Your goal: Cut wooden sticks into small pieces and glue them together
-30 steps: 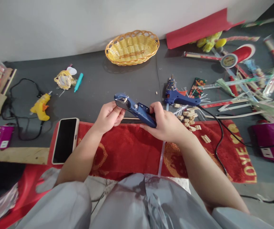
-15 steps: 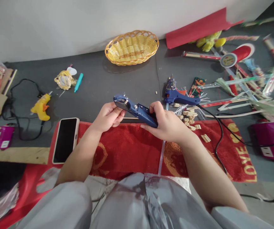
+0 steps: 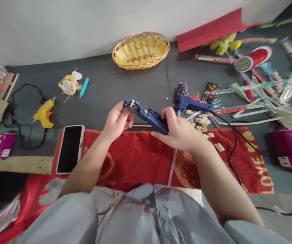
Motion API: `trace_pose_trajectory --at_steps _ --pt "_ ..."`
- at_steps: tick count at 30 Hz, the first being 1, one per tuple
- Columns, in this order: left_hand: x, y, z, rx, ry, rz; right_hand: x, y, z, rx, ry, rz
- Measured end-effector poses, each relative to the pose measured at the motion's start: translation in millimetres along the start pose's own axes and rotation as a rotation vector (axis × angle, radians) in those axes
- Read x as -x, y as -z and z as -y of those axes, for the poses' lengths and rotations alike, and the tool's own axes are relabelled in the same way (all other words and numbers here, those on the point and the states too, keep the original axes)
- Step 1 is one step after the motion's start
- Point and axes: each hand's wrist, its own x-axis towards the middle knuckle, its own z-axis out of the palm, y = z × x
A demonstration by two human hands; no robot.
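Observation:
My right hand (image 3: 185,132) is closed around the handles of a blue hand cutter (image 3: 152,118), which slants up to the left above the towel's far edge. At its jaws, the end of a thin pale wooden stick (image 3: 132,102) shows between the blades. My left hand (image 3: 116,122) is pinched at the cutter's head, holding the stick; the fingers cover most of it. Just beyond my right hand lie a blue glue gun (image 3: 193,103) and a pile of short cut wooden pieces (image 3: 201,123).
A red towel (image 3: 135,156) spans the front, with a phone (image 3: 70,149) to its left. Farther left lies a yellow glue gun (image 3: 44,113). A wicker basket (image 3: 140,64) stands at the back. Sticks, ribbon spool (image 3: 256,59) and black cords (image 3: 233,135) crowd the right.
The cutter's head has tilted and shifted slightly, with my left hand moving along with it. The stick end now stands out more at the jaws.

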Motion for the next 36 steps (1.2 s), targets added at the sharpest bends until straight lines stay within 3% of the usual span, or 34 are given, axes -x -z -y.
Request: trace_pose_trajectory --at_steps 19,36 --pt "1.5 1.5 -3.6 -0.179 -0.112 -0.042 -1.0 -1.0 -2.2 -0.027 0.023 -0.047" --pt "1.4 0.9 -4.6 -0.184 -0.128 -0.064 -1.8 0.5 -1.6 -0.044 -0.008 -0.011"
